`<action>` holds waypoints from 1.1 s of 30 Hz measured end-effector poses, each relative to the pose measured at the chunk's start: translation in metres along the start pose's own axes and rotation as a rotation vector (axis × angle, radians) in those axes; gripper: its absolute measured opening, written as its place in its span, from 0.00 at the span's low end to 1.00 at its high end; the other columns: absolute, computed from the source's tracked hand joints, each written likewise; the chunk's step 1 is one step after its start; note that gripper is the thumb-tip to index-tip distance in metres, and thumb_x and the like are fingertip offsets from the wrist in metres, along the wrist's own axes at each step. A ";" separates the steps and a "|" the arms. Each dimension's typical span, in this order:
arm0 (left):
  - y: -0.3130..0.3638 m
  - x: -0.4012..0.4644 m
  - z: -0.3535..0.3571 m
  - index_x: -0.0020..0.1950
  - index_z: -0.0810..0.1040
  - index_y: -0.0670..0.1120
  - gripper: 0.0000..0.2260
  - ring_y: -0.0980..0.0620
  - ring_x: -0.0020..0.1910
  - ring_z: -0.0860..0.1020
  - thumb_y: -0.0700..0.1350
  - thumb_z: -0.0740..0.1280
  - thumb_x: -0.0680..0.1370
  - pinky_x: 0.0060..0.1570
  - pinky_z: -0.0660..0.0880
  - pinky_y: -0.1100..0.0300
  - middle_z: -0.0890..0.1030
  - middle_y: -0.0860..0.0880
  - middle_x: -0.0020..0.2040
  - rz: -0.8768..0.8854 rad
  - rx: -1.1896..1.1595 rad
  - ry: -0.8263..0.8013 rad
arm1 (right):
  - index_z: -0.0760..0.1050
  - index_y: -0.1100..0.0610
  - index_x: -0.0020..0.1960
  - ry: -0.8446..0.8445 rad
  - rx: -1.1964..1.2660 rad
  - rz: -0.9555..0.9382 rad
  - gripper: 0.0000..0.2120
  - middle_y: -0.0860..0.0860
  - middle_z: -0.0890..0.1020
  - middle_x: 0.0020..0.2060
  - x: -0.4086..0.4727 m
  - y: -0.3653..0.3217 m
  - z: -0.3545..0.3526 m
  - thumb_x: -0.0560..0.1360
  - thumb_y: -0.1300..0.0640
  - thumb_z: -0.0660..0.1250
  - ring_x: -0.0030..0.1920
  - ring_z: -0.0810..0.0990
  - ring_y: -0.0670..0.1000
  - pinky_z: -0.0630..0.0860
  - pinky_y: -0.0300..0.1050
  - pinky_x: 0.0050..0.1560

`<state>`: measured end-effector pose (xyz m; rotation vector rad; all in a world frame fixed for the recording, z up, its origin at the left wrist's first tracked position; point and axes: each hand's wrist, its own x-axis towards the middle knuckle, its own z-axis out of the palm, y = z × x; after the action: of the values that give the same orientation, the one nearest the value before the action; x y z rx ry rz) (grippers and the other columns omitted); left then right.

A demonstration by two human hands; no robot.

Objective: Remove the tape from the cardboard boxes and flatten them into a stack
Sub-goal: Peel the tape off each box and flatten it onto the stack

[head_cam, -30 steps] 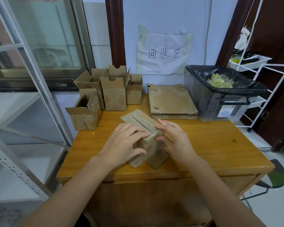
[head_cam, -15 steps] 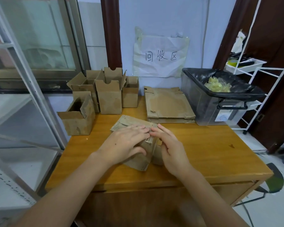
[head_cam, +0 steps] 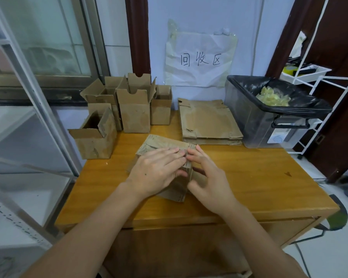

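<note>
A small brown cardboard box [head_cam: 161, 144] lies on the wooden table [head_cam: 255, 177] in front of me, partly squashed. My left hand [head_cam: 159, 171] presses flat on its top, fingers spread. My right hand [head_cam: 207, 177] grips its right side, fingertips meeting the left hand's at the top edge. A stack of flattened boxes [head_cam: 207, 121] lies at the back centre. Several open upright boxes [head_cam: 135, 111] stand at the back left, one more [head_cam: 94, 137] nearer the left edge.
A clear bin with a black liner [head_cam: 269, 119] holds crumpled tape at the back right. A white wire rack [head_cam: 317, 91] stands right of it, a metal shelf frame [head_cam: 34, 109] on the left. A paper sign [head_cam: 199, 59] hangs on the wall.
The box has been pushed down and flatter under both hands. My left hand has slid over its top and the fingertips of both hands now meet.
</note>
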<state>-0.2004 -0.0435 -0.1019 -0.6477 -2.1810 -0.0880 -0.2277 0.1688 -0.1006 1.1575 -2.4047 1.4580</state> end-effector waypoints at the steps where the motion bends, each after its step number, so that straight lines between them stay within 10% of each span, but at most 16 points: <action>1: 0.000 0.000 0.000 0.60 0.86 0.44 0.13 0.49 0.63 0.83 0.51 0.71 0.81 0.64 0.79 0.50 0.85 0.46 0.62 -0.011 -0.017 0.002 | 0.70 0.47 0.72 -0.017 -0.048 -0.006 0.29 0.41 0.69 0.75 0.000 0.002 -0.001 0.74 0.59 0.73 0.80 0.55 0.42 0.71 0.54 0.74; 5: 0.001 0.004 -0.006 0.62 0.85 0.46 0.16 0.50 0.64 0.82 0.55 0.68 0.83 0.65 0.78 0.51 0.85 0.48 0.62 -0.078 -0.102 -0.041 | 0.73 0.51 0.70 0.069 -0.303 -0.044 0.31 0.43 0.73 0.72 0.009 0.004 0.003 0.70 0.44 0.76 0.79 0.61 0.44 0.66 0.49 0.75; 19: -0.003 0.002 -0.010 0.72 0.76 0.50 0.37 0.52 0.72 0.75 0.67 0.77 0.69 0.73 0.71 0.45 0.79 0.51 0.71 -0.167 -0.054 -0.273 | 0.72 0.53 0.74 -0.054 -0.402 -0.032 0.29 0.48 0.72 0.74 0.012 -0.008 -0.013 0.79 0.38 0.60 0.78 0.61 0.47 0.68 0.55 0.75; 33: 0.000 0.005 -0.003 0.61 0.85 0.46 0.18 0.51 0.63 0.82 0.58 0.70 0.80 0.61 0.80 0.49 0.85 0.49 0.62 -0.089 -0.021 -0.064 | 0.78 0.54 0.69 -0.004 -0.234 -0.051 0.16 0.45 0.76 0.70 0.015 -0.008 -0.023 0.83 0.59 0.61 0.75 0.67 0.43 0.71 0.38 0.68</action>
<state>-0.2011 -0.0424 -0.0957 -0.5723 -2.2738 -0.1393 -0.2397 0.1770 -0.0760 1.1577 -2.4477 1.1229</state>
